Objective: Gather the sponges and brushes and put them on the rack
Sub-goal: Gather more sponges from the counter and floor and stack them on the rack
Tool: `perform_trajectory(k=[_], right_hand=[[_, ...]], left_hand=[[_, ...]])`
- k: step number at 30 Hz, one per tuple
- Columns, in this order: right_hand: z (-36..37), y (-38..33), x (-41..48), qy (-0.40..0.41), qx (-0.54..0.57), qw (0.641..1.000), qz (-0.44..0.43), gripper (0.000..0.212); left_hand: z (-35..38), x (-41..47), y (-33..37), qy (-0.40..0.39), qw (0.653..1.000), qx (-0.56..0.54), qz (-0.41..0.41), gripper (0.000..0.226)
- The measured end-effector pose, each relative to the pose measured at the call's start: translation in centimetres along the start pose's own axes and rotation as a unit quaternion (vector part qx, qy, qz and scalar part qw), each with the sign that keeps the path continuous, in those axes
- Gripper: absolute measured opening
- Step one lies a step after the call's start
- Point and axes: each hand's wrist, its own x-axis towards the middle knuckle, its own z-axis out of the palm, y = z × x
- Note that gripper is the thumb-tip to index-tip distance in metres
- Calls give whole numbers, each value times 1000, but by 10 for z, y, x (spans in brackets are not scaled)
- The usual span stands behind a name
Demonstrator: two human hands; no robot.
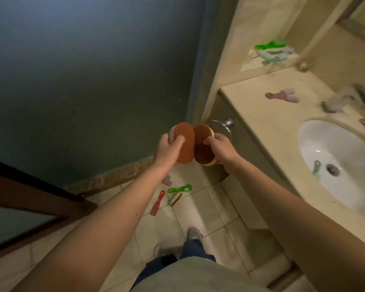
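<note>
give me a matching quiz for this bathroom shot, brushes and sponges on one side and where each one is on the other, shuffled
Things:
1. red brush
2. teal brush
3. pink-backed sponge
4. cream-backed sponge

Places:
a. in the sink basin
b. gripped by the left hand
c. on the floor tiles
d. gripped by the right hand

Pairs: 1-c, 2-a, 3-b, 4-d

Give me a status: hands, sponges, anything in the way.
Left hand grips oval brown sponge; right hand grips cream-backed brown sponge. Green plastic brush, red plastic brush on floor tiles ahead.
</note>
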Motion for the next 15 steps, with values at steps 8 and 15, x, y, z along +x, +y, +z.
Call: perform_trajectory(k=[8, 15], right_hand=[[-105, 10, -24, 115, 43, 992, -7, 34], [-214, 45, -54, 226, 108, 968, -3, 15]], left_hand=[[96, -12, 60, -88, 993, 17, 75, 28], [215, -48, 99, -178, 979, 20, 96, 23]])
